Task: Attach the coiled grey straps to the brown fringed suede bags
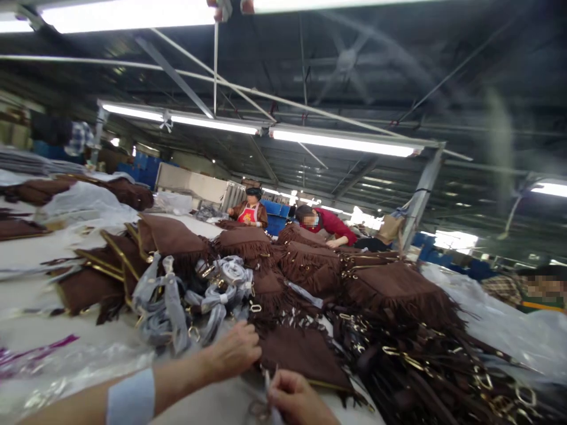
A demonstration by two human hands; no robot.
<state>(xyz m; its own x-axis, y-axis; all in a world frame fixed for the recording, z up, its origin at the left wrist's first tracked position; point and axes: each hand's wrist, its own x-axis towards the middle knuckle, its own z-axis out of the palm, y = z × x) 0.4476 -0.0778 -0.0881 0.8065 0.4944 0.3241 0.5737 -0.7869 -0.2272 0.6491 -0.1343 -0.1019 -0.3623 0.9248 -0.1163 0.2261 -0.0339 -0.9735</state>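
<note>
My left hand (235,350) is closed, fingers curled, beside the near edge of a brown fringed bag (301,353). What it holds, if anything, is hidden. My right hand (297,394) pinches a thin pale strip (267,383) in front of that bag; a blurred dark looped shape shows below it. Just beyond my left hand lie straps wrapped in pale plastic (163,307) with gold-coloured clasps. To the right of my hands spreads a heap of dark brown straps (411,372) with gold-coloured metal hooks.
More brown fringed bags (394,289) are piled across the table (195,401). Clear plastic sheeting (509,324) lies at right, and crumpled plastic (84,206) at left. Two people (325,227) (250,212) work beyond the piles; another person (535,289) is at far right.
</note>
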